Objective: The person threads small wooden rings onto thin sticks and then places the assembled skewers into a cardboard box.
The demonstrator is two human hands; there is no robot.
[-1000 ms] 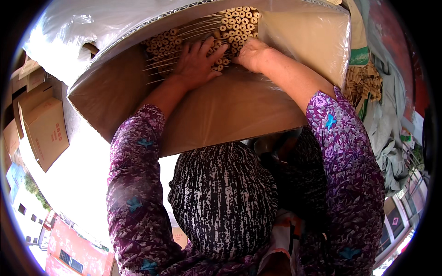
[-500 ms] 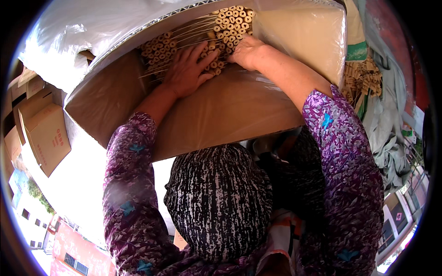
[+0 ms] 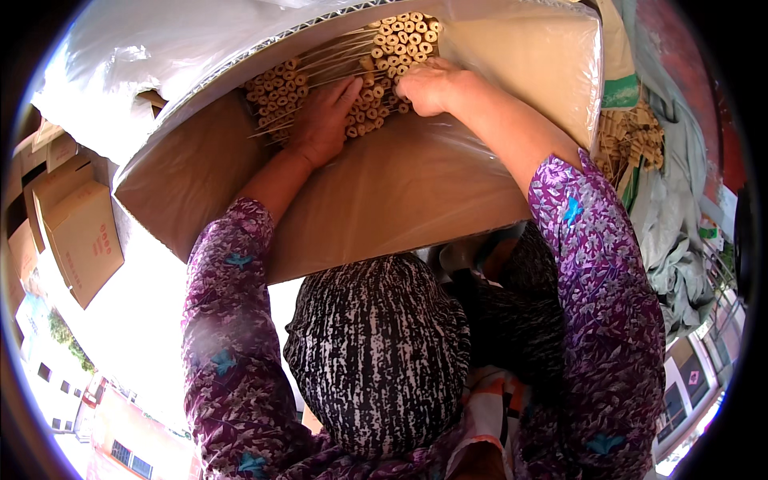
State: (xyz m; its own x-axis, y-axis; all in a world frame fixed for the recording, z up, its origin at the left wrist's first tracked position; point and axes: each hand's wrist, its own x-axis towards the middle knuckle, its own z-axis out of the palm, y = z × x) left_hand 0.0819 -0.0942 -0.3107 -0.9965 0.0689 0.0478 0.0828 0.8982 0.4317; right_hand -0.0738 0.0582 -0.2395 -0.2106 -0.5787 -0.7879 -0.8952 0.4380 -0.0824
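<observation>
Top centre of the frame, both hands stay on the bundle of small tan tubes [image 3: 376,60] in the cardboard box [image 3: 416,184]. The left hand [image 3: 324,120] still lies open and flat; the right hand [image 3: 428,84] has curled, its grip closed over tubes.

sleeves [image 3: 592,240]: mine, purple with a small pale flower print and scattered turquoise butterfly shapes
lap cloth [image 3: 376,352]: black, streaked and flecked with white
cloth at the lower edge [image 3: 488,408]: white with orange and black patches
cardboard box [image 3: 416,184]: plain light brown; its cut edge shows a pale corrugated zigzag
tube ends [image 3: 276,88]: tan and yellowish rings with dark centres, packed like a honeycomb
thin sticks [image 3: 336,60]: pale straw colour, crossing the rings
plastic sheet [image 3: 160,48]: glossy white
small cartons [image 3: 80,232]: light brown, with red print
tarp [image 3: 680,216]: pale grey-green
bundle beside the tarp [image 3: 628,140]: the same tan
</observation>
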